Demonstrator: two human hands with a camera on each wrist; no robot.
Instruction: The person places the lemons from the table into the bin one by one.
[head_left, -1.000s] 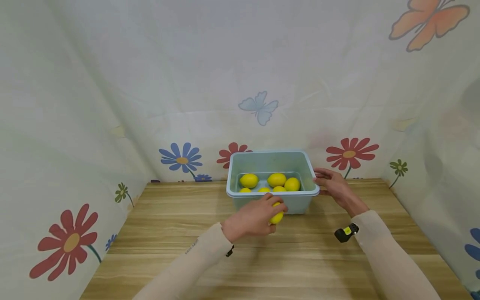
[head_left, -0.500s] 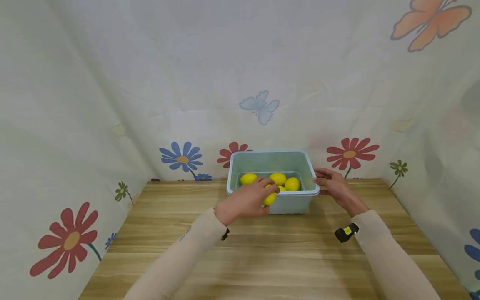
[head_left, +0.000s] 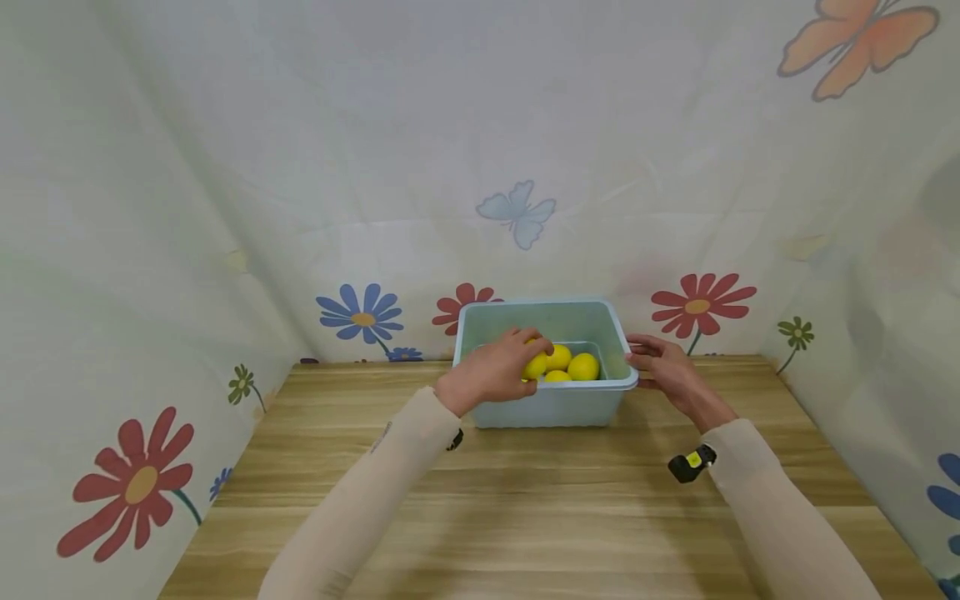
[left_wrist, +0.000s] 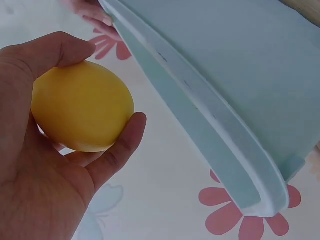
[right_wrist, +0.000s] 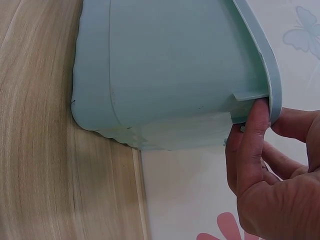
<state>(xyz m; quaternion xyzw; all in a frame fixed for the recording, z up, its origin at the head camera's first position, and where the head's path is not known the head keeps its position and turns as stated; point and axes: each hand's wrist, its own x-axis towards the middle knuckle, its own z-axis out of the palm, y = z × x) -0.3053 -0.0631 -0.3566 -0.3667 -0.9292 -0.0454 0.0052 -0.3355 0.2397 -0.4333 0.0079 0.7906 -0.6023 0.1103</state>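
My left hand (head_left: 491, 368) holds a yellow lemon (left_wrist: 82, 106) between thumb and fingers, above the front rim of a light blue plastic bin (head_left: 543, 408). In the left wrist view the lemon is plainly gripped, with the bin's rim (left_wrist: 200, 102) to its right. Several more lemons lie inside the bin, among them one lemon (head_left: 583, 367) toward the right; my left hand hides others. At the bin's right end, my right hand (head_left: 671, 375) pinches the rim. The right wrist view shows its fingers (right_wrist: 254, 145) curled under the lip and the thumb over the edge.
The bin stands on a wood-grain table (head_left: 480, 517), near its back edge. Behind it and along both sides hangs a pale curtain (head_left: 375, 167) printed with flowers and butterflies. A small black device (head_left: 690, 464) with a yellow patch is strapped at my right wrist.
My left hand has risen with the lemon from in front of the bin to above its front rim. My right hand stays on the rim, and the bin has not moved.
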